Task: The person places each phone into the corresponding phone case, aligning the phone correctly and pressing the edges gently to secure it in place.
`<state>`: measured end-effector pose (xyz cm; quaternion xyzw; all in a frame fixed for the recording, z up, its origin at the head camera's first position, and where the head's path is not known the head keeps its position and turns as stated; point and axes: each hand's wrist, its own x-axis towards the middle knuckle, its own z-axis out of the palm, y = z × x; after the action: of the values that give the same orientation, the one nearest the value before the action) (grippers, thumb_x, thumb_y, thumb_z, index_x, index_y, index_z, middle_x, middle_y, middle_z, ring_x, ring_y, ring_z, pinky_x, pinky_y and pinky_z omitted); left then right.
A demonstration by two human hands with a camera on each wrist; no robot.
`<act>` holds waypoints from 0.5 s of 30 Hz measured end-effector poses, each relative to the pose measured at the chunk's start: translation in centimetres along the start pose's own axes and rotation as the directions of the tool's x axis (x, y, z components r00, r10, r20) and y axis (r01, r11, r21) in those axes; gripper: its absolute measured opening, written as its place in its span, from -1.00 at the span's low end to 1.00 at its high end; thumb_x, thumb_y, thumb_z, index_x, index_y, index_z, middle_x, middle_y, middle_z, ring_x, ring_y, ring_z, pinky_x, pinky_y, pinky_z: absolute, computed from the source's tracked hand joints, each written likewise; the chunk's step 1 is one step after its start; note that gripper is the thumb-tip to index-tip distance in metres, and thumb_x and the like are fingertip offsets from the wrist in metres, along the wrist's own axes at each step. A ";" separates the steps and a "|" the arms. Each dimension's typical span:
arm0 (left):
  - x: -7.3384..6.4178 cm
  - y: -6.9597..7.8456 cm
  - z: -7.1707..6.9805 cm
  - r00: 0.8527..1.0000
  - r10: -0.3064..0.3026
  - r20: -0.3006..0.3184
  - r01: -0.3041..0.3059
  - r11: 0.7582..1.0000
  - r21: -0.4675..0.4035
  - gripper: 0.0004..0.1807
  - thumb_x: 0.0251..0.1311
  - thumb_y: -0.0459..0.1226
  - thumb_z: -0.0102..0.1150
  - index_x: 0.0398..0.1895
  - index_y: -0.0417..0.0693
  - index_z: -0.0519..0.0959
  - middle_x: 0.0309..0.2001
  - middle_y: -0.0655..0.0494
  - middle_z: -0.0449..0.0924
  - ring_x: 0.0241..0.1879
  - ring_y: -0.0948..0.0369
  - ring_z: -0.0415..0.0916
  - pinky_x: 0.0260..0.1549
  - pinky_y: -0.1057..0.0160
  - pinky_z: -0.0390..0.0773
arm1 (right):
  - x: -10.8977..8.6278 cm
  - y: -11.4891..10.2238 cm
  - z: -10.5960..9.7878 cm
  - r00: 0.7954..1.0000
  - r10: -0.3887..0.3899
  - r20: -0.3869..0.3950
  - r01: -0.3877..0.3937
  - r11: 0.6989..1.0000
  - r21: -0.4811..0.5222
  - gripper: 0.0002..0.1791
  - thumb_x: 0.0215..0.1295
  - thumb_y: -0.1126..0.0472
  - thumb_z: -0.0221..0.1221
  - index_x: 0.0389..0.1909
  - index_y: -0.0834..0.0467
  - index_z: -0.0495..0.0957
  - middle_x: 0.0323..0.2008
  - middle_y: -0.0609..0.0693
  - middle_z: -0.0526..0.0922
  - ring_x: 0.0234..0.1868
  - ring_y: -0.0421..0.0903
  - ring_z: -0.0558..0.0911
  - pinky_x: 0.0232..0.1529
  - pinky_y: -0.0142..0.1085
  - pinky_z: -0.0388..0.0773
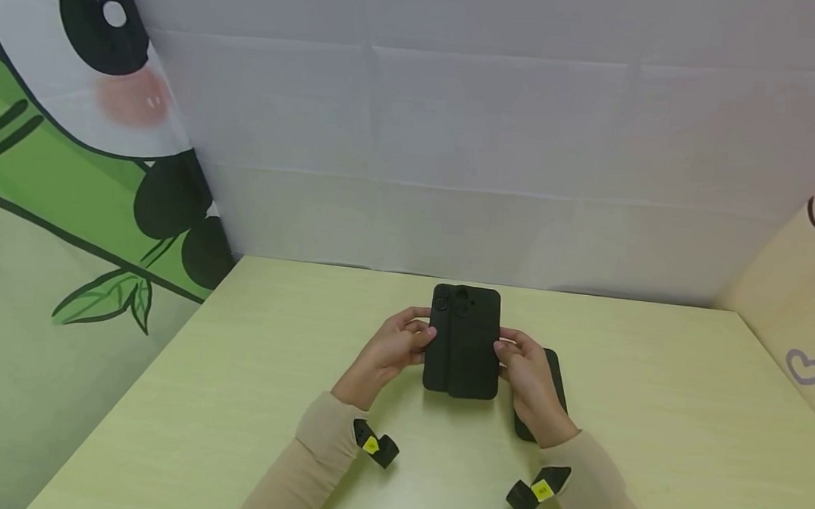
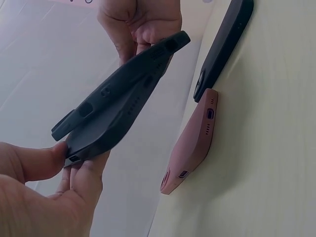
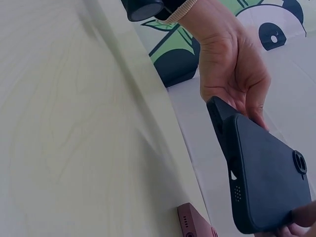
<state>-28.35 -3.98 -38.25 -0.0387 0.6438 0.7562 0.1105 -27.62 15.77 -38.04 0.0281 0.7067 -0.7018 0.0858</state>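
Observation:
Two dark phone cases are held up overlapping, their backs facing me in the head view. My left hand [image 1: 388,354] pinches the edge of the left phone case [image 1: 436,358] between thumb and fingers. My right hand [image 1: 530,381] grips the outer edge of the right phone case [image 1: 474,352], which covers part of the left one. In the left wrist view the two stand at an angle, touching toward one end and apart at the other. An open port hole shows in the right case's edge in the right wrist view.
Another dark phone case [image 1: 556,379] lies on the pale table [image 1: 274,340], partly under my right forearm. A pink phone case [image 2: 193,140] lies near it in the left wrist view, hidden in the head view. A white wall sheet [image 1: 413,133] rises behind the table.

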 end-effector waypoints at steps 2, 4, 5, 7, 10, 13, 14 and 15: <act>-0.1 0.0 0.1 1.000 -0.004 0.000 0.004 1.000 0.005 -0.61 0.24 -0.47 -0.03 0.13 -0.14 0.33 -0.36 0.11 0.44 -0.42 0.22 0.48 -0.42 0.32 0.54 | 0.0 0.0 0.0 1.000 0.004 0.011 -0.004 1.000 -0.002 -0.64 0.35 0.38 -0.11 0.15 0.30 0.29 -0.26 -0.05 0.55 -0.28 -0.26 0.54 -0.18 -0.31 0.47; -0.1 0.0 0.2 1.000 -0.007 0.001 0.007 1.000 0.007 -0.61 0.24 -0.47 -0.03 0.14 -0.13 0.33 -0.35 0.10 0.44 -0.41 0.22 0.48 -0.41 0.32 0.54 | 0.0 0.0 0.0 1.000 0.009 0.019 -0.009 1.000 0.001 -0.64 0.35 0.38 -0.11 0.15 0.29 0.30 -0.26 -0.06 0.56 -0.28 -0.25 0.56 -0.18 -0.31 0.48; -0.1 -0.1 0.3 1.000 -0.012 -0.001 0.012 1.000 0.004 -0.61 0.23 -0.47 -0.03 0.14 -0.12 0.33 -0.34 0.10 0.43 -0.40 0.22 0.48 -0.40 0.32 0.54 | 0.0 0.0 0.0 1.000 0.010 0.024 -0.011 1.000 0.005 -0.64 0.35 0.38 -0.11 0.15 0.29 0.29 -0.26 -0.06 0.57 -0.28 -0.25 0.56 -0.18 -0.31 0.48; -0.1 -0.1 0.3 1.000 -0.009 0.004 0.009 1.000 -0.001 -0.60 0.24 -0.47 -0.03 0.15 -0.13 0.33 -0.33 0.09 0.43 -0.40 0.22 0.48 -0.40 0.31 0.54 | 0.0 0.0 0.0 0.999 0.012 0.032 -0.012 1.000 0.008 -0.64 0.35 0.38 -0.11 0.16 0.29 0.29 -0.27 -0.06 0.57 -0.29 -0.24 0.57 -0.19 -0.32 0.49; -0.1 -0.2 0.4 1.000 -0.009 0.014 0.010 1.000 -0.016 -0.61 0.24 -0.48 -0.04 0.14 -0.15 0.32 -0.34 0.09 0.44 -0.41 0.22 0.50 -0.41 0.31 0.55 | 0.0 0.0 -0.1 0.999 0.010 0.041 -0.011 1.000 0.008 -0.64 0.35 0.37 -0.10 0.16 0.28 0.29 -0.27 -0.06 0.58 -0.29 -0.23 0.58 -0.21 -0.32 0.49; -0.1 -0.3 0.5 0.999 -0.014 0.031 0.014 1.000 -0.023 -0.61 0.24 -0.49 -0.06 0.14 -0.15 0.31 -0.34 0.10 0.44 -0.40 0.23 0.51 -0.40 0.30 0.55 | -0.1 0.1 -0.1 0.998 0.007 0.055 -0.006 1.000 -0.005 -0.64 0.35 0.37 -0.10 0.16 0.27 0.30 -0.28 -0.05 0.60 -0.29 -0.22 0.57 -0.21 -0.32 0.49; -0.1 -0.3 0.6 0.999 -0.017 0.035 0.018 1.000 -0.024 -0.61 0.25 -0.49 -0.06 0.14 -0.15 0.31 -0.34 0.10 0.44 -0.39 0.23 0.51 -0.39 0.30 0.56 | -0.1 0.1 -0.1 0.998 0.005 0.058 -0.004 1.000 -0.010 -0.64 0.35 0.37 -0.10 0.16 0.27 0.30 -0.28 -0.05 0.60 -0.29 -0.21 0.57 -0.22 -0.31 0.49; -0.1 -0.3 0.6 0.999 -0.018 0.039 0.019 0.999 -0.026 -0.61 0.25 -0.49 -0.07 0.15 -0.15 0.31 -0.33 0.10 0.44 -0.38 0.23 0.51 -0.38 0.30 0.56 | -0.1 0.1 -0.1 0.998 0.003 0.061 -0.002 1.000 -0.015 -0.64 0.35 0.37 -0.10 0.16 0.26 0.31 -0.28 -0.05 0.61 -0.29 -0.21 0.57 -0.22 -0.31 0.49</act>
<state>-28.11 -3.36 -38.41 -0.0315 0.6311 0.7642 0.1293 -27.48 15.86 -38.10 0.0071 0.7090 -0.6967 0.1085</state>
